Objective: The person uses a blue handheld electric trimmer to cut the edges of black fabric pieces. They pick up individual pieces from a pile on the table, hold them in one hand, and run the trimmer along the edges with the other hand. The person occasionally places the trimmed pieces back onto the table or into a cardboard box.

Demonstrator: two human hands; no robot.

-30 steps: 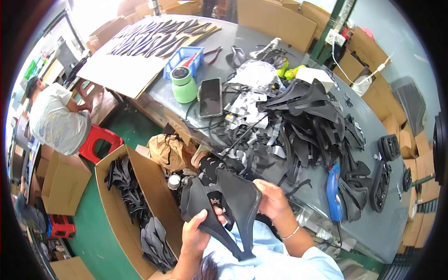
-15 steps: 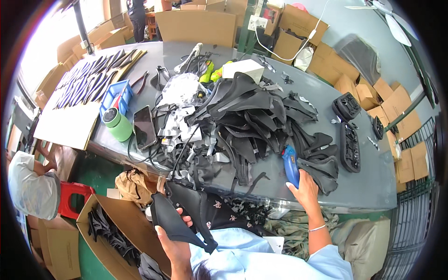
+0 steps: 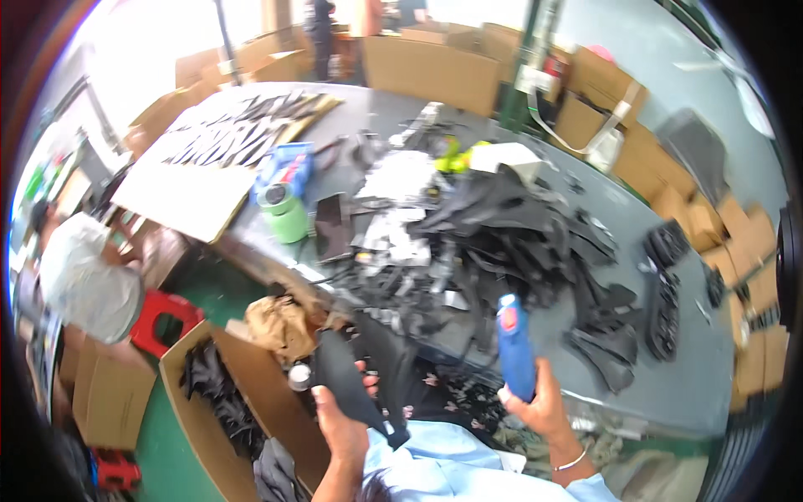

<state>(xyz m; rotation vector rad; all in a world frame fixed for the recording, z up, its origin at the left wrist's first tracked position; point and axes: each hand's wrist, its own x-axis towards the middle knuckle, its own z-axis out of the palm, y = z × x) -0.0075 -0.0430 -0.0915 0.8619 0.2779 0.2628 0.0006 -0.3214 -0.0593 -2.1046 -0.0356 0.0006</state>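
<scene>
My left hand (image 3: 341, 427) grips a black, padded, curved fabric piece (image 3: 343, 376), thumb on its near side and fingers wrapped round its edge. A second dark flap hangs beside it, over my lap. In my right hand (image 3: 542, 406) is a blue hand-held tool (image 3: 515, 351) with a red button near its top, pointing up and away from me. The tool's exact kind is blurred. Beyond both hands, a big heap of similar black pieces (image 3: 493, 217) lies on the grey table (image 3: 418, 113), mixed with grey and white scraps (image 3: 393, 238).
A cardboard box (image 3: 259, 381) of black pieces stands at my lower left. The table holds a green bottle (image 3: 283, 216), a phone (image 3: 333, 227), a blue basket (image 3: 283, 163) and black cases (image 3: 663, 309). A person (image 3: 88, 272) sits at the left near a red stool (image 3: 165, 320).
The view has swung left, so the scene sits further right and is blurred. My right hand has brought the blue tool off the table's pile towards me; my left keeps its black piece.
</scene>
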